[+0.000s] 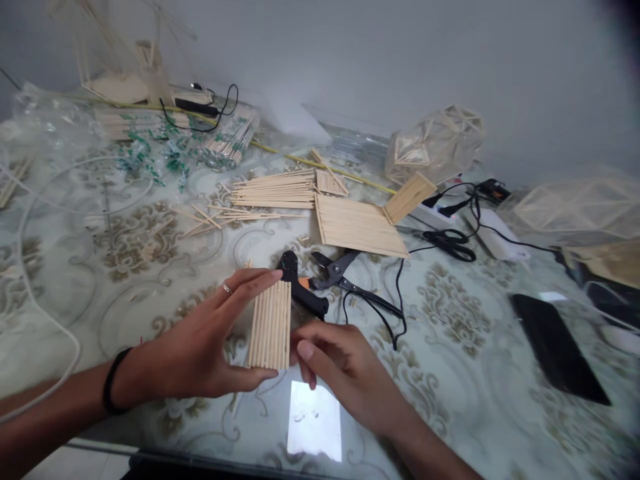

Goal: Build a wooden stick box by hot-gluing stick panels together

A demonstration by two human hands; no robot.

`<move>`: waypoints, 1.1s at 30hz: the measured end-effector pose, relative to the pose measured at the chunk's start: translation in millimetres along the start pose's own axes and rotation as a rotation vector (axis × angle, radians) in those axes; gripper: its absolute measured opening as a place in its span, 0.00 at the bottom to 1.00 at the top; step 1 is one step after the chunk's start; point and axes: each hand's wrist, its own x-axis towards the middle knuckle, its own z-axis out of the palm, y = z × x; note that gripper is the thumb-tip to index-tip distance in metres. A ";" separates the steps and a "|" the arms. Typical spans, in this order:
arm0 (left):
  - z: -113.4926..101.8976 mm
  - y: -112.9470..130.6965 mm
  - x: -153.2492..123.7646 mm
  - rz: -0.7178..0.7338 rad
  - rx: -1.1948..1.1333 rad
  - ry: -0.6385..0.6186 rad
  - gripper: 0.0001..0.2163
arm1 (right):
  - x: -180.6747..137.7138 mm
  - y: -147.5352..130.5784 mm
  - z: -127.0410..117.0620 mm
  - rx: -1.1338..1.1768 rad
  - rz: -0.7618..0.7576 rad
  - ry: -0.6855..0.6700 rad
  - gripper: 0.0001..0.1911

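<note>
Lower left in the frame, the left hand (210,347) pinched the panel (270,327) at lower center, thumb below and fingers above. By the panel's upper right corner, a glue gun (313,303) lay on the tabletop (500,413). Right of lower center, the right hand (350,373) curled beside the panel; whether it gripped, I could not tell.

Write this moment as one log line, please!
left hand: holding small stick panel | right hand: beside panel's right edge, contact unclear | beyond hands: black glue gun, loose sticks, larger stick panel
</note>
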 end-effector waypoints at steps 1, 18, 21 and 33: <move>0.9 -0.2 -0.4 0.019 0.001 0.015 0.49 | -0.2 1.3 1.9 0.090 0.042 -0.049 0.21; -7.7 -1.0 -0.9 -0.110 -0.362 -0.007 0.37 | 0.4 -1.0 11.8 0.214 0.165 -0.105 0.18; -9.7 -1.2 3.7 -0.273 -0.576 0.029 0.26 | -0.3 -3.0 11.0 0.150 0.135 -0.084 0.18; -12.8 -3.3 15.8 -0.546 -0.945 -0.090 0.10 | -0.4 -5.1 4.3 0.011 0.066 0.035 0.17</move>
